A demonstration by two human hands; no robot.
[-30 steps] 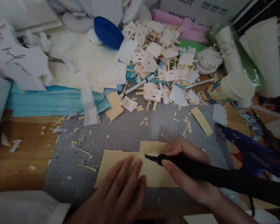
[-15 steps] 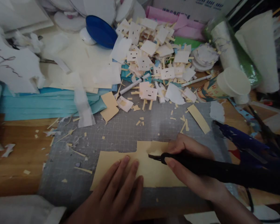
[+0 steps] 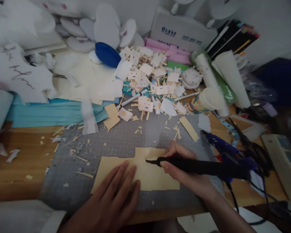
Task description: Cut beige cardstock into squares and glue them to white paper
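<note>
Right hand (image 3: 189, 181) grip's clamped on the knife (image 3: 208, 166), left hand (image 3: 111, 194) flat, fingers slightly apart, on yellow paper (image 3: 160, 177) near the mat (image 3: 121, 140)'s front edge. Some open mat beyond, then a tipped cup (image 3: 208, 99).

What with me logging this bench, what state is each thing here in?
Yellow card: flat, pressed under the left grip.
Black tool: tip bare, in the right grip.
Cutting mat: flat, scrap-strewn.
Paper squares: piled.
Blue disc: tilted.
Scissors: lying down; open or shut, unclear.
</note>
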